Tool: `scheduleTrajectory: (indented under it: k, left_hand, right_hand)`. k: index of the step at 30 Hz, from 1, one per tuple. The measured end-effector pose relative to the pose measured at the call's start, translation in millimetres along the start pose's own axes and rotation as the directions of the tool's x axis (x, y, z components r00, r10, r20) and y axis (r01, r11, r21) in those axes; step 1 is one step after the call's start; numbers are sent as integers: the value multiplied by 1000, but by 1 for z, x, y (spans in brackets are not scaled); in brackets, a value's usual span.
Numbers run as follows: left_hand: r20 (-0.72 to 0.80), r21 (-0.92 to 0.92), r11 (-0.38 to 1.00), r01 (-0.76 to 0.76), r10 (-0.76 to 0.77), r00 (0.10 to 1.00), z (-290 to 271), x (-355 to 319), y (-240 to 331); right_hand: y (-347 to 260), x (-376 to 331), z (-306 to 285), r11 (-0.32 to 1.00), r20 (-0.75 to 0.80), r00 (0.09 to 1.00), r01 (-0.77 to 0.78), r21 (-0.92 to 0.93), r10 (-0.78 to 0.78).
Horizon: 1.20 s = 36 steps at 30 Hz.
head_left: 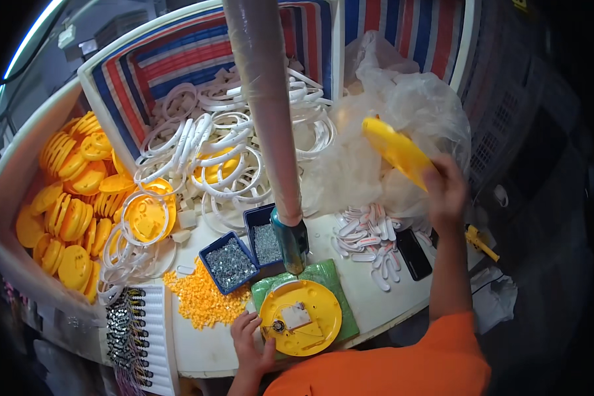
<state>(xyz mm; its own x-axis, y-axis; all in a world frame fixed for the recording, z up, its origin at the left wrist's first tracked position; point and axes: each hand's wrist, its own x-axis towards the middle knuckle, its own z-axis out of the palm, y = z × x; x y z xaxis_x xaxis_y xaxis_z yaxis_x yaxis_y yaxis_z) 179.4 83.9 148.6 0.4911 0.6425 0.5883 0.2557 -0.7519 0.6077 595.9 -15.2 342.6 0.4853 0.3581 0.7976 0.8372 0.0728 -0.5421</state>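
My right hand (447,188) is raised at the right and grips a round yellow plastic disc (397,150) by its lower edge. The disc is tilted and a little blurred. A second yellow disc (320,310) lies on a green pad (342,290) in front of me. It carries a pale rectangular block (296,315) and a small dark round part (278,326) with thin wires. At this disc's left edge rests my left hand (251,346), thumb and fingers apart. A plastic-wrapped pole (261,99) with a teal lower end (290,244) stands just behind the disc.
Blue bins (228,263) of small clear parts stand beside loose orange pieces (208,297). White rings (231,158) and stacked yellow discs (76,204) fill the back and left. White strips (369,234), a black phone (414,254) and clear plastic bags (402,99) are at right.
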Motion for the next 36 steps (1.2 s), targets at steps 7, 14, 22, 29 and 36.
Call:
scheduleTrajectory:
  k: [7, 14, 22, 29, 36]
  left_hand:
    - [480, -643, 629, 437, -113, 870, -35, 40, 48]
    - [686, -722, -426, 545, -336, 646, -54, 44, 58]
    - [467, -884, -274, 378, -512, 722, -85, 23, 3]
    - [407, -908, -344, 237, -597, 692, -71, -15, -12]
    - [268, -961, -251, 119, -722, 638, -70, -4, 2]
  right_hand:
    - [-65, -40, -75, 571, 346, 766, 34, 820, -542]
    - [-110, -84, 23, 813, 732, 464, -42, 580, -498]
    - [-51, -77, 69, 958, 485, 831, 185, 221, -272]
    - [83, -17, 216, 913, 510, 773, 403, 63, -377]
    - [44, 16, 305, 592, 675, 532, 787, -172, -511]
